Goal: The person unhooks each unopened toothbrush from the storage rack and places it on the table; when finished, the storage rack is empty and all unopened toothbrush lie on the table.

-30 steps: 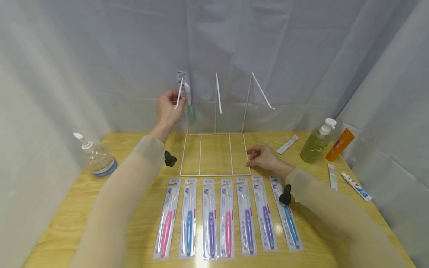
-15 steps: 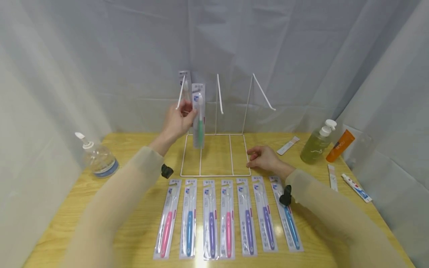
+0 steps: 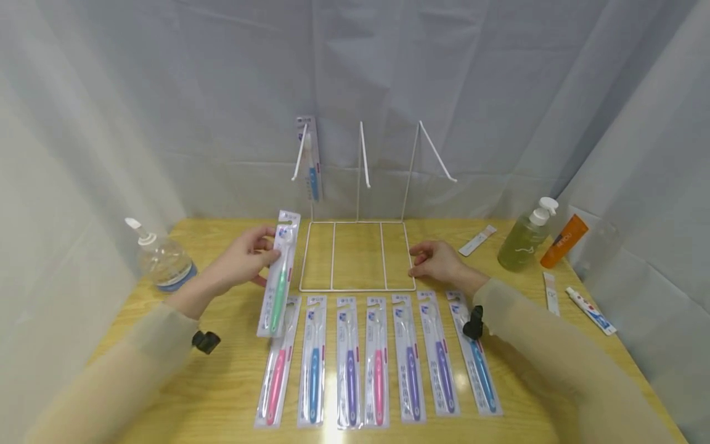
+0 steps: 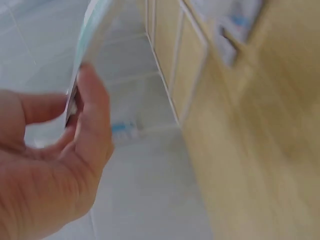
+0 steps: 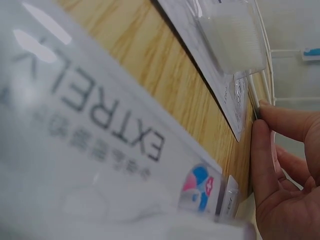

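Note:
My left hand [image 3: 244, 259] pinches a packaged green toothbrush [image 3: 280, 287] by the pack's left edge, thumb in front. In the head view the pack tilts, its lower end overlapping the leftmost pink toothbrush [image 3: 274, 388]. The left wrist view shows the pack [image 4: 85, 45] edge-on between thumb and fingers. My right hand [image 3: 435, 262] pinches the right side of the base of a white wire rack [image 3: 355, 290]; thumb and finger meet at the wire in the right wrist view. A packaged blue toothbrush [image 3: 313, 182] hangs at the rack's left hook [image 3: 299, 154].
Several packaged toothbrushes lie in a row before the rack, among them a purple one [image 3: 351, 382]. A clear pump bottle [image 3: 166, 262] stands left. At right are a green pump bottle [image 3: 521, 243], an orange tube [image 3: 564, 240], a toothpaste tube [image 3: 590, 310] and small white packets [image 3: 477, 240].
My left hand has taken the green toothbrush off the left hook and brought it down and left toward the table, uncovering the blue toothbrush behind. My right hand has stayed on the rack.

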The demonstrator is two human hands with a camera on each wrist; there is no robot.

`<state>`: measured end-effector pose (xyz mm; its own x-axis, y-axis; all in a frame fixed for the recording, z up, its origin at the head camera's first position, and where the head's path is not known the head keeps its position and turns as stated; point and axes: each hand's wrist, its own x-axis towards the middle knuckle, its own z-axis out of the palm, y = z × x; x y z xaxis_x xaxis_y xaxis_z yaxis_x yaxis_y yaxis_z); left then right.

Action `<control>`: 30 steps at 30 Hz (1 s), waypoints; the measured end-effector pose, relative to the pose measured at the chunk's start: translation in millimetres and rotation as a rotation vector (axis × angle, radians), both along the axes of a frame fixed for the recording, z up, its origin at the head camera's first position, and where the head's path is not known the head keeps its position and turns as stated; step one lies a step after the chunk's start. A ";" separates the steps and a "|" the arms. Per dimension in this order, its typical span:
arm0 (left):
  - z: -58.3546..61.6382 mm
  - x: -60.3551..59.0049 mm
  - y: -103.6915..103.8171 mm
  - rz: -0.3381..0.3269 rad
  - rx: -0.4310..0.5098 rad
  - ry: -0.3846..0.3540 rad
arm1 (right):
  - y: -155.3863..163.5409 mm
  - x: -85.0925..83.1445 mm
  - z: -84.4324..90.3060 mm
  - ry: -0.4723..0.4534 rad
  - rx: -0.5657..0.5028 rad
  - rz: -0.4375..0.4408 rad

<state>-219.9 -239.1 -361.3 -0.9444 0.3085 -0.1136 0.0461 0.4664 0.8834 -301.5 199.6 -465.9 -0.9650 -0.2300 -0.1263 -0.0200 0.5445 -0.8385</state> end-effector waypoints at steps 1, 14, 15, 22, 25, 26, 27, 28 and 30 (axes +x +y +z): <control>-2.5 5.1 -8.7 -0.019 -0.008 -0.039 | 0.0 -0.4 -0.6 -0.002 0.003 -0.002; -60.2 52.3 -61.8 -0.056 -0.079 -0.350 | 1.1 -0.1 -2.7 0.033 0.012 0.009; -62.5 54.1 -62.0 -0.058 -0.087 -0.362 | 1.0 0.3 -2.7 0.032 0.012 0.010; -65.3 60.9 -59.3 -0.035 -0.086 -0.388 | 1.1 1.8 -1.2 0.027 0.007 0.004; -63.1 61.3 -56.9 -0.016 -0.128 -0.372 | 1.5 2.1 -0.7 0.029 0.009 0.002; -61.5 61.2 -56.1 -0.009 -0.157 -0.361 | 1.7 1.9 -1.0 0.029 0.009 0.003; -59.3 61.1 -55.1 0.002 -0.191 -0.348 | 1.9 1.6 -1.5 0.029 0.009 0.004; -57.0 60.9 -54.2 0.010 -0.227 -0.333 | 2.0 1.1 -2.0 0.030 0.008 0.005; -51.1 60.2 -52.6 0.023 -0.309 -0.297 | 2.1 -0.2 -3.4 0.030 0.004 0.006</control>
